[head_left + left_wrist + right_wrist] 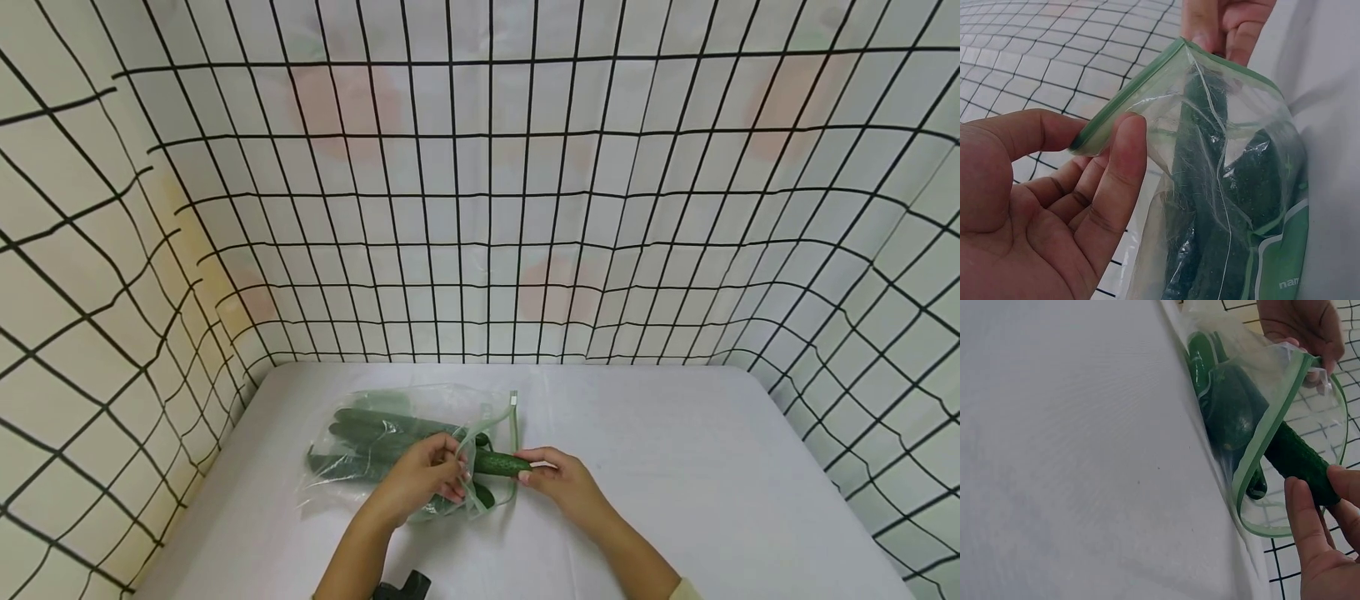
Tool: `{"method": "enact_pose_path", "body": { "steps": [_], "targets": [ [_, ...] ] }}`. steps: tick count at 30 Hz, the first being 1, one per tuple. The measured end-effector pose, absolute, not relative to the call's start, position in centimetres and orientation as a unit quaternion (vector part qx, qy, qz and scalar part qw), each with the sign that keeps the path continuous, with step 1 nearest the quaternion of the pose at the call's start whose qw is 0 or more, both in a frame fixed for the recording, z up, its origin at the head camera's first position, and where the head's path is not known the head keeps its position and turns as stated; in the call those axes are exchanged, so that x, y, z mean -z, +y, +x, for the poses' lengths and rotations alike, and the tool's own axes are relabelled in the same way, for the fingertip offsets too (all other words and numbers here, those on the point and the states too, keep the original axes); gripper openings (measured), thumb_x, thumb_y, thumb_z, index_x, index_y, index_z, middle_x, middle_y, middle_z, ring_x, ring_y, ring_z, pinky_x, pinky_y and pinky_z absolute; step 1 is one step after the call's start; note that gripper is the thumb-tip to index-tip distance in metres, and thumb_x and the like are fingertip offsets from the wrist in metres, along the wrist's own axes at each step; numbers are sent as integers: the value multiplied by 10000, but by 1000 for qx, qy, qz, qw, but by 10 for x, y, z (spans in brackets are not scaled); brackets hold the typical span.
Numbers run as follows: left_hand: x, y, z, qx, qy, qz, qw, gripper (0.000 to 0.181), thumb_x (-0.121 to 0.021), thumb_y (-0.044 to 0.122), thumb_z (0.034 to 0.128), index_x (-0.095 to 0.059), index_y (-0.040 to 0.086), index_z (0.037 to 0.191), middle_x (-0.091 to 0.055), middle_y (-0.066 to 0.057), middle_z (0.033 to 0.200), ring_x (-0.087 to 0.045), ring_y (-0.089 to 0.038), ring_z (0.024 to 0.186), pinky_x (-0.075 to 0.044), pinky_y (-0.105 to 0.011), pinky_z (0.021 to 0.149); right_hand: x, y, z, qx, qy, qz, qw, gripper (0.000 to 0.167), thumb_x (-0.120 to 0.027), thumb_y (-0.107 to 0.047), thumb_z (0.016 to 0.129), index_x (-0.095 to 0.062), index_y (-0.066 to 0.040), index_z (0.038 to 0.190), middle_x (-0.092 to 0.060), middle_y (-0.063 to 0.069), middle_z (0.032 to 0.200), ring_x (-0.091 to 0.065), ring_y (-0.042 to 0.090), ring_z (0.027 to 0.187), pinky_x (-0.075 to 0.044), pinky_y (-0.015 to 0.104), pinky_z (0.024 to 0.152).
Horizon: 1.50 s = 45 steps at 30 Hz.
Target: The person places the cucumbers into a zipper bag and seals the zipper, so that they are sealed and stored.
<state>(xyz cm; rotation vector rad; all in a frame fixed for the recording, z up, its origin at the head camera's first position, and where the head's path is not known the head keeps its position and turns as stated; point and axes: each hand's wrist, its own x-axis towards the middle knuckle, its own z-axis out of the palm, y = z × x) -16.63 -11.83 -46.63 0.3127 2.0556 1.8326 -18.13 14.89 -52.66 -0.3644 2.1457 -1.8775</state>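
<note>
A clear zip bag (pixel 352 483) with a green zip edge lies on the table, several cucumbers (pixel 360 429) inside it. My left hand (pixel 420 479) pinches the rim of the bag's mouth between thumb and fingers, as the left wrist view shows close up. One cucumber (pixel 501 463) sticks partly out through the mouth. Its outer end is gripped by the fingertips of my right hand (pixel 566 483); in the right wrist view the thumb and fingers sit on either side of that cucumber (pixel 1302 459). The rest of its length is inside the bag.
A white cloth covers the table (pixel 675 467). Black wire-grid panels (pixel 491 200) stand behind it and along both sides. A black object (pixel 405 587) shows at the bottom edge, near my left forearm; its kind cannot be made out.
</note>
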Motion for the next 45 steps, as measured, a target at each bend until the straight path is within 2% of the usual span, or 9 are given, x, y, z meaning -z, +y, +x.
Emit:
{"method": "enact_pose_path", "body": {
  "steps": [2, 8, 14, 19, 25, 28, 32, 39, 45],
  "targets": [
    [466, -118, -166, -650, 729, 111, 184, 178, -558, 76, 988, -541, -59, 1104, -660, -124, 906, -696, -203, 727, -646, -323, 712, 527, 146, -182, 653, 736, -112, 136, 444, -743, -180, 913, -641, 1, 1306, -708, 207, 1192, -712, 87, 998, -570, 181, 880],
    [466, -118, -166, -647, 732, 113, 181, 176, -563, 77, 984, -551, -57, 1097, -660, -123, 911, -691, -195, 735, -647, -325, 714, 530, 133, -188, 687, 706, -103, 134, 430, -755, -125, 896, -616, 102, 1235, -698, 197, 1130, -725, 105, 934, -624, 253, 869],
    [465, -118, -166, -647, 732, 115, 180, 178, -551, 76, 987, -548, -58, 1103, -663, -124, 918, -688, -191, 737, -649, -338, 718, 531, 118, -190, 687, 709, -91, 128, 400, -752, -124, 899, -642, 104, 1208, -743, 160, 1057, -722, 80, 888, -617, 214, 831],
    [465, -118, -166, -646, 734, 113, 179, 181, -549, 71, 979, -550, -55, 1109, -664, -121, 918, -693, -196, 738, -651, -349, 722, 532, 114, -189, 686, 704, -114, 141, 402, -683, -109, 948, -613, 124, 1269, -725, 235, 1141, -738, 98, 939, -592, 175, 859],
    [465, -118, -166, -643, 736, 109, 179, 182, -565, 88, 981, -558, -48, 1101, -657, -113, 911, -687, -189, 738, -652, -353, 723, 535, 109, -191, 643, 745, -119, 135, 367, -705, -213, 947, -692, 0, 1245, -719, 156, 1231, -668, 57, 1051, -547, 137, 877],
    [466, -118, -167, -646, 733, 109, 183, 186, -571, 94, 989, -557, -51, 1103, -654, -111, 902, -683, -186, 736, -650, -348, 716, 536, 104, -193, 628, 759, -112, 133, 365, -718, -286, 941, -718, -71, 1236, -712, 103, 1269, -640, 106, 1155, -540, 152, 915],
    [467, -119, -168, -649, 729, 110, 187, 192, -577, 93, 990, -553, -60, 1104, -652, -113, 891, -680, -189, 732, -648, -337, 704, 537, 100, -194, 617, 767, -109, 138, 367, -711, -337, 943, -725, -119, 1237, -703, 72, 1294, -608, 199, 1250, -546, 234, 979],
    [467, -120, -167, -643, 738, 106, 176, 197, -559, 99, 991, -562, -56, 1113, -654, -114, 924, -677, -188, 733, -646, -340, 701, 538, 100, -190, 604, 775, -106, 154, 357, -715, -302, 942, -719, -110, 1243, -698, 78, 1303, -603, 242, 1260, -552, 250, 963],
    [464, -120, -165, -648, 738, 86, 164, 220, -565, 190, 1024, -570, -25, 1072, -664, -100, 957, -648, -181, 801, -630, -345, 761, 538, 102, -185, 606, 773, -108, 154, 398, -706, -300, 951, -691, -68, 1274, -680, 120, 1325, -637, 243, 1224, -571, 261, 961]
  ]
}}
